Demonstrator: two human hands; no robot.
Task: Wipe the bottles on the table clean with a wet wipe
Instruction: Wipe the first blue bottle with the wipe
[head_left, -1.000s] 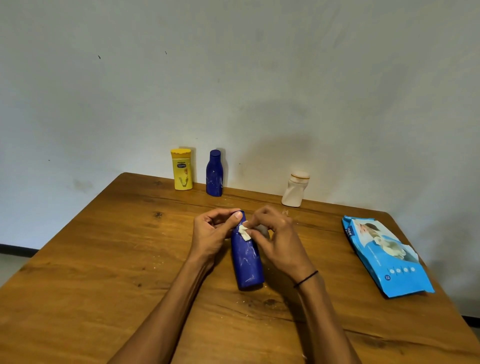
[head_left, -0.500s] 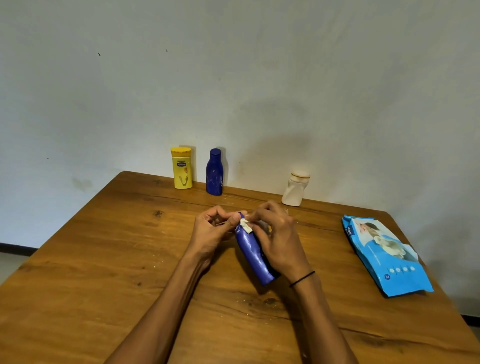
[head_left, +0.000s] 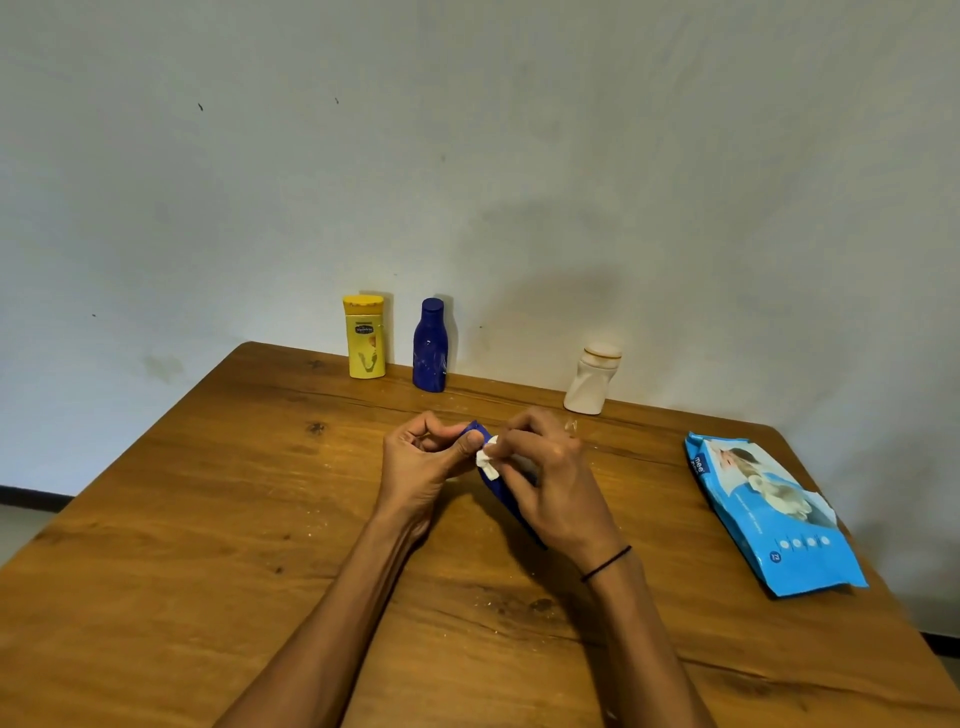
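Note:
A blue bottle (head_left: 498, 486) is held tilted over the middle of the wooden table (head_left: 208, 545), its cap end up and to the left, most of its body hidden behind my right hand. My left hand (head_left: 423, 465) pinches the cap end with thumb and fingers. My right hand (head_left: 550, 483) presses a small white wet wipe (head_left: 487, 460) against the bottle near its neck. Along the table's far edge stand a yellow bottle (head_left: 365, 338), a second blue bottle (head_left: 430, 347) and a white bottle (head_left: 592, 379).
A light blue pack of wet wipes (head_left: 769, 514) lies flat near the table's right edge. A pale wall rises just behind the three standing bottles. The table's left edge drops to the floor (head_left: 21, 525).
The held bottle has tipped from nearly upright to a steep slant, its base swinging right under my right hand. Both hands stayed on it, and the wipe stayed near the neck.

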